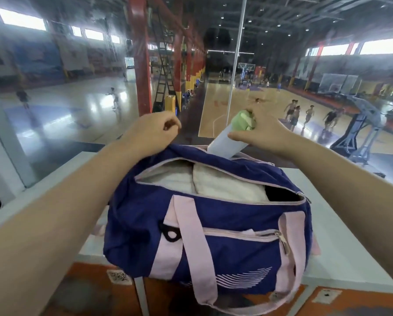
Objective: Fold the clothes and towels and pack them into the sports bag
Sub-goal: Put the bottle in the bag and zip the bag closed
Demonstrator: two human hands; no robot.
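Observation:
A navy sports bag [145,213] with pink straps stands on a white ledge [341,236], its top zip open. Folded white towels [225,185] fill the main compartment. My right hand [257,131] grips a white bottle with a green cap [225,142] at its top; the bottle's lower end sits in a pocket at the bag's far side. My left hand [152,131] has its fingers curled at the bag's far edge; what they pinch is hidden, likely the bag's fabric.
Behind the ledge is a glass pane with a metal post [234,65], overlooking basketball courts with several people. Orange lockers [328,299] lie below the ledge's front edge. The bag's front pocket zip [280,236] is partly open with something white inside.

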